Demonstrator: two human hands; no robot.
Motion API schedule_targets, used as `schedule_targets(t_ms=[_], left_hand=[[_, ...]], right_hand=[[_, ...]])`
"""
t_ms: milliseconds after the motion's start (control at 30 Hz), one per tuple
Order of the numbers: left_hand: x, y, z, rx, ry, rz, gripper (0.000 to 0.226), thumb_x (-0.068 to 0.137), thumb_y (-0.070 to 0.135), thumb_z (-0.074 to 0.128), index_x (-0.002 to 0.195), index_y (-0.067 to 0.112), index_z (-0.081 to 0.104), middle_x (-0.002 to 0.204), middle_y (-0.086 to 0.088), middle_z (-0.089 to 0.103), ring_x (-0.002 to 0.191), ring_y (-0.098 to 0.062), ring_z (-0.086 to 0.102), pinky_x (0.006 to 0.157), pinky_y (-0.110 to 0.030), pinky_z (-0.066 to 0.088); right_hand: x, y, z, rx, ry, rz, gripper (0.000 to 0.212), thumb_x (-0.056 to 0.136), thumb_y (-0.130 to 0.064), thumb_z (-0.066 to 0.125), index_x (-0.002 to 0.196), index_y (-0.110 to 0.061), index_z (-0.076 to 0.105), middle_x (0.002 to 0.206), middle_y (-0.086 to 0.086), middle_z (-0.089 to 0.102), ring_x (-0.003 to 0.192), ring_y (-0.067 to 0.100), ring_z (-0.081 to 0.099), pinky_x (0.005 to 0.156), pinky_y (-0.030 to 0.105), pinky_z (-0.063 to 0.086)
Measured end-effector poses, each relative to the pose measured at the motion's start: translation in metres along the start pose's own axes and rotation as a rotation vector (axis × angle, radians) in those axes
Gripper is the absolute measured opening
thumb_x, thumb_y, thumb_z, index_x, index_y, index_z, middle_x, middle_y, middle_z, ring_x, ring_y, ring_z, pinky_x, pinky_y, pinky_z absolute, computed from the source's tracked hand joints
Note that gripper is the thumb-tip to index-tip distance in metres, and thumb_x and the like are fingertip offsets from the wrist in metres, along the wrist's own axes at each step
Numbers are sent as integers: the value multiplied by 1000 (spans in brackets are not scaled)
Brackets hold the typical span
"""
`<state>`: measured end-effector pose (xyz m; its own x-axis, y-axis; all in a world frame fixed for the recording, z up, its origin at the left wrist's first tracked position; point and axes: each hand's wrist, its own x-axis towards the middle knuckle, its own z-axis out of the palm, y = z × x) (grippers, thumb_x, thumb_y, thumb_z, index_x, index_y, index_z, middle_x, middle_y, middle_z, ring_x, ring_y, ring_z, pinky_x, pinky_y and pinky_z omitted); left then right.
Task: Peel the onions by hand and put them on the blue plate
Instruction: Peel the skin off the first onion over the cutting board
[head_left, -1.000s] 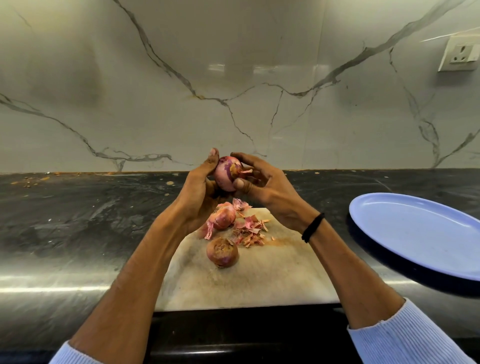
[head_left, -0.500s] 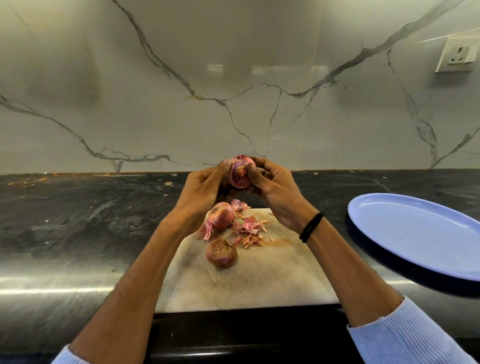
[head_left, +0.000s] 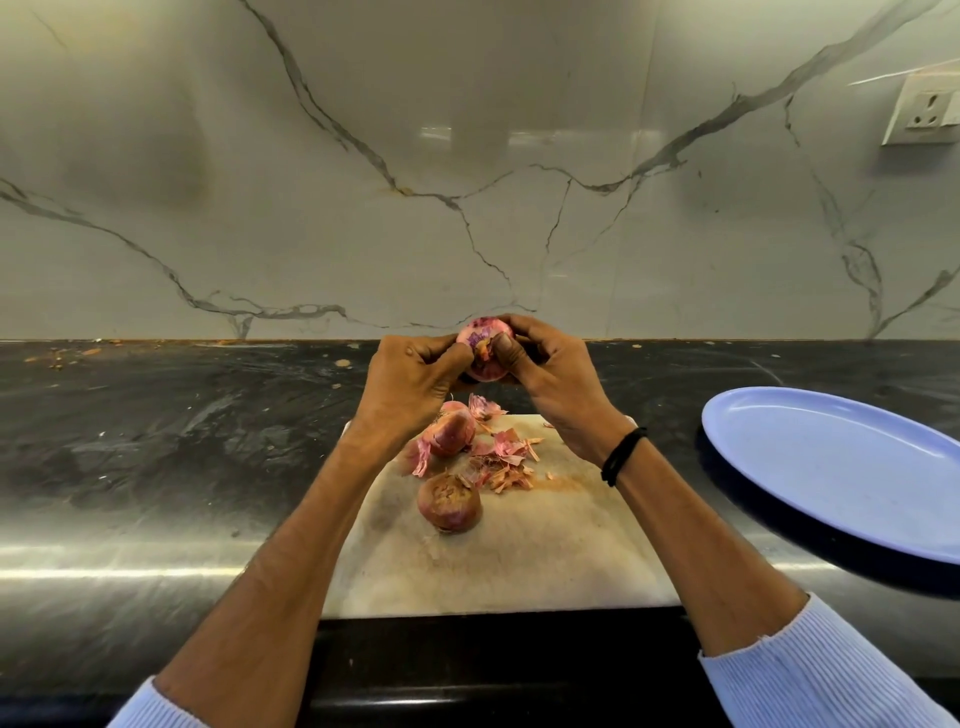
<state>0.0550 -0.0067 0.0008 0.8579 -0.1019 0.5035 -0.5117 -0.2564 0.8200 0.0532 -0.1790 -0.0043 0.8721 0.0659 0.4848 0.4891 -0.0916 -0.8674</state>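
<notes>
Onion (head_left: 485, 351) is up over the board's (head_left: 519, 561) far edge, clamped by both hands. Left hand (head_left: 410, 379) curls round its left side, right hand (head_left: 556, 379) cups the right, thumb on a loose skin flap facing us. Looks part-peeled. Plate (head_left: 831, 467) lies toward the bench's right end, bare, so the right hand is nearer for the drop. Second onion (head_left: 451, 436) and third onion (head_left: 450, 501) sit on the board by the peels (head_left: 506, 462).

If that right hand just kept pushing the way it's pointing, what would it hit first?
The right hand grips the onion, so that comes first; just beyond it, probably the left hand.
</notes>
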Motion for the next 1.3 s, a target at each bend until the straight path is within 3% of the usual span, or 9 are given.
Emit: schedule_targets(t_ms=[233, 533, 700, 833, 1133, 1300], left_hand=[[2, -4, -1, 62, -13, 33, 18, 94, 16, 65, 100, 3, 77, 91, -12, 76, 83, -21, 75, 80, -44, 62], [5, -11, -1, 136, 5, 77, 17, 94, 15, 65, 99, 5, 78, 86, -10, 76, 80, -24, 74, 77, -48, 62], [4, -10, -1, 55, 38, 53, 19, 94, 13, 64, 85, 2, 77, 80, -14, 75, 80, -28, 74, 78, -47, 62], [2, -7, 3, -83, 23, -2, 21, 94, 19, 65, 92, 1, 77, 86, -13, 76, 83, -23, 76, 81, -44, 62], [5, -13, 5, 45, 71, 17, 19, 93, 17, 67, 82, 6, 78, 76, -8, 75, 76, -22, 74, 75, -46, 63], [6, -20, 4, 115, 91, 62, 21, 93, 18, 67, 78, 7, 78, 73, -10, 74, 73, -26, 74, 69, -49, 62]], right_hand=[[0, 2, -1, -42, -6, -23, 40, 97, -19, 58, 135, -6, 57, 127, 10, 63, 117, 19, 62, 90, 30, 58], [0, 3, -1, -8, -14, -11, 38, 98, -18, 57, 134, -7, 58, 126, 10, 64, 116, 20, 63, 91, 30, 57], [0, 2, -1, 24, -2, -13, 36, 98, -17, 56, 133, -7, 58, 124, 9, 65, 115, 20, 64, 94, 37, 57], [-1, 0, -1, 5, -13, -33, 33, 99, -12, 55, 131, -7, 59, 118, 3, 66, 112, 18, 65, 92, 31, 57], [-3, 4, 4, -39, 6, -43, 37, 98, -16, 56, 134, -6, 58, 116, -2, 65, 108, 8, 64, 90, 24, 56], [-3, 9, 5, 27, 9, 9, 38, 100, -17, 54, 136, -6, 57, 124, 7, 64, 110, 14, 65, 82, 25, 58]])
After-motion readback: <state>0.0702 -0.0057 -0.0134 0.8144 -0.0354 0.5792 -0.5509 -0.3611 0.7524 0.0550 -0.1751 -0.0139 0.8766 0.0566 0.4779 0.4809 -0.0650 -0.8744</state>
